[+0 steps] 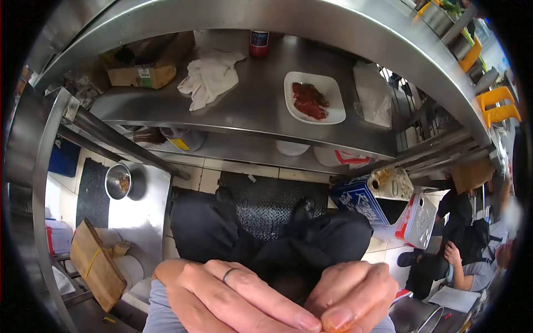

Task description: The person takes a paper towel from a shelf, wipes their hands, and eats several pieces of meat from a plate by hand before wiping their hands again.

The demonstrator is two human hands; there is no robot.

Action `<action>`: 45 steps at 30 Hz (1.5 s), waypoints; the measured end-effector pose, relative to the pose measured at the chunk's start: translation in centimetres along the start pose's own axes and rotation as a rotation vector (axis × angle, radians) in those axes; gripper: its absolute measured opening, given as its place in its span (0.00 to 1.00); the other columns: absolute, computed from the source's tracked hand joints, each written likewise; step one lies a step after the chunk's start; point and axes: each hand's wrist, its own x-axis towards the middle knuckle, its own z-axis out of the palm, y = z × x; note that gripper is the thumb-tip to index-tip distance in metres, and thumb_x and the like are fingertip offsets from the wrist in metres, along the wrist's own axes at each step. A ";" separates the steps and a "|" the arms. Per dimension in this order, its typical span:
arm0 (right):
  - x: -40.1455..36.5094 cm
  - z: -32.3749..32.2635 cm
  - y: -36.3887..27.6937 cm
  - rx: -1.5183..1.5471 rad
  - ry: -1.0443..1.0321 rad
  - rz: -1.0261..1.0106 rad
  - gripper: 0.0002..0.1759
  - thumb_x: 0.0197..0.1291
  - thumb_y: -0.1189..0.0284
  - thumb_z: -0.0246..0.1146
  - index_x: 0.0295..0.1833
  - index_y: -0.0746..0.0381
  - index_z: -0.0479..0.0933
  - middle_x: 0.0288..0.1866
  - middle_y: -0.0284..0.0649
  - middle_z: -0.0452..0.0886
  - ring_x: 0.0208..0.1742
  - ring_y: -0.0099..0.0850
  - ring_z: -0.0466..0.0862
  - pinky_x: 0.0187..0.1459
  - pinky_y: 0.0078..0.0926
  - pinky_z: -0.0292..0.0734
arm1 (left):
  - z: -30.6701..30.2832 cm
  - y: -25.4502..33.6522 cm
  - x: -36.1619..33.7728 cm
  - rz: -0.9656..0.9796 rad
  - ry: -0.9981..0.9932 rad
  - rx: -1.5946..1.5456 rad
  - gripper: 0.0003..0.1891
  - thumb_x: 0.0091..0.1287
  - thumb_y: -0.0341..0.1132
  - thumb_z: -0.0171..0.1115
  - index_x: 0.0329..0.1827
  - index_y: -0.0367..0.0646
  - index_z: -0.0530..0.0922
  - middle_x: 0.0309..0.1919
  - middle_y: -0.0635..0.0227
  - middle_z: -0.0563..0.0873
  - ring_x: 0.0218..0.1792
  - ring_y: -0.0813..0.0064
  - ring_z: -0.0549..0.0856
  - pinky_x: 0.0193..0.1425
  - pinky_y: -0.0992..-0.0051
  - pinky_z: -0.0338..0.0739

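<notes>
My left hand (233,297) is low in the view, a ring on one finger, its fingers together and reaching toward the right. Against its fingertips rests my right hand (355,294), its fingers curled and its thumb or fingertip looking wet. Whatever may lie between the fingertips is hidden. Both hands are in front of my lap, well below the steel shelf (261,89). On that shelf are a white square plate (335,91) with dark red pieces (310,101), a crumpled white cloth (210,79) and a red jar (259,44).
A steel bowl (119,181) sits on a side table (139,205) at left, near a wooden board (97,266). Tins (416,220) stand on the floor at right. Another person (472,266) is at the far right. A cardboard box (141,76) is on the shelf.
</notes>
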 end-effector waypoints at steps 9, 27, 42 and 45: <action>-2.8 -1.2 -2.7 -0.073 -0.047 0.269 0.16 0.56 0.82 0.73 0.49 0.75 0.81 0.49 0.65 0.84 0.43 0.53 0.88 0.36 0.44 0.87 | -2.0 -0.5 9.2 -0.076 -0.752 0.053 0.03 0.67 0.30 0.70 0.40 0.42 0.87 0.47 0.54 0.91 0.53 0.51 0.90 0.58 0.54 0.85; -0.2 -11.2 8.5 -1.030 0.059 0.188 0.08 0.63 0.81 0.66 0.47 0.65 0.80 0.41 0.47 0.82 0.39 0.43 0.86 0.37 0.34 0.82 | -7.2 -7.0 14.5 -0.138 -0.855 1.286 0.17 0.68 0.24 0.64 0.60 0.34 0.82 0.58 0.51 0.86 0.59 0.57 0.86 0.66 0.64 0.78; -2.2 -12.6 7.9 -0.274 0.202 0.647 0.09 0.74 0.73 0.61 0.52 0.66 0.80 0.39 0.34 0.84 0.37 0.20 0.83 0.41 0.21 0.80 | -8.6 -10.3 13.0 -0.156 -0.799 1.271 0.20 0.69 0.22 0.67 0.64 0.35 0.81 0.57 0.56 0.86 0.53 0.68 0.88 0.57 0.72 0.83; -3.1 -14.0 9.1 -0.233 0.043 0.600 0.13 0.76 0.76 0.57 0.60 0.68 0.78 0.45 0.37 0.85 0.44 0.24 0.86 0.49 0.26 0.83 | -9.4 -10.9 13.3 -0.350 -0.569 1.027 0.17 0.72 0.23 0.63 0.63 0.31 0.80 0.55 0.59 0.87 0.52 0.73 0.86 0.61 0.72 0.80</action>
